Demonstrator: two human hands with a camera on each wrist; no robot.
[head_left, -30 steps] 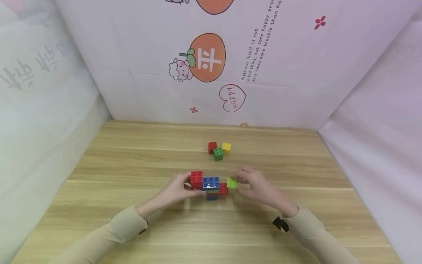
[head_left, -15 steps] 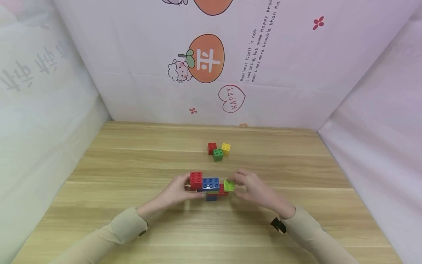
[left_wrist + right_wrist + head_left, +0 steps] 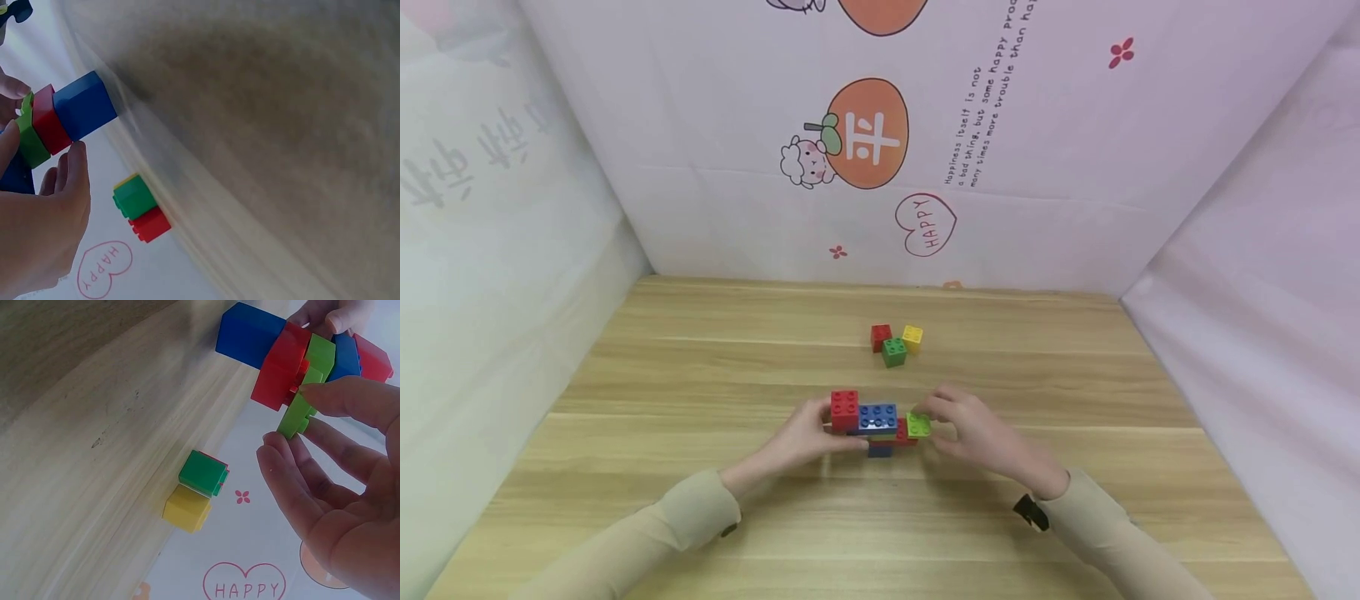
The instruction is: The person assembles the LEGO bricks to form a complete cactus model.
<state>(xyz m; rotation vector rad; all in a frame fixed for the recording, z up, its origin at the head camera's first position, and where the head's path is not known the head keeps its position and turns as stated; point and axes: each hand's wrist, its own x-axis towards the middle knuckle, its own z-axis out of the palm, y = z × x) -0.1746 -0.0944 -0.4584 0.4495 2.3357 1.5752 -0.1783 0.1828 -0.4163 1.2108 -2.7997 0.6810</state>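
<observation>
A stack of toy building bricks stands at the centre in the head view. It has a red brick [image 3: 845,405] and a blue brick [image 3: 877,415] on top, a lime layer [image 3: 320,356] beneath, then a wider red brick [image 3: 279,369] and a blue brick [image 3: 85,106] at the bottom. My left hand [image 3: 805,437] grips the stack's upper left side between thumb and fingers. On the right, a small lime green brick [image 3: 918,426] is pinched by my right hand [image 3: 976,429]. It sits over the red brick's exposed studs; whether it is fully seated I cannot tell.
Behind the stack, a red brick [image 3: 881,337], a green brick [image 3: 894,352] and a yellow brick [image 3: 913,337] lie grouped on the wooden table [image 3: 715,350]. White printed sheets [image 3: 737,208] wall in the back and both sides.
My right hand has moved left and slightly down, bringing the lime green brick from beside the stack to over the red brick's studs. The left hand keeps its grip on the stack.
</observation>
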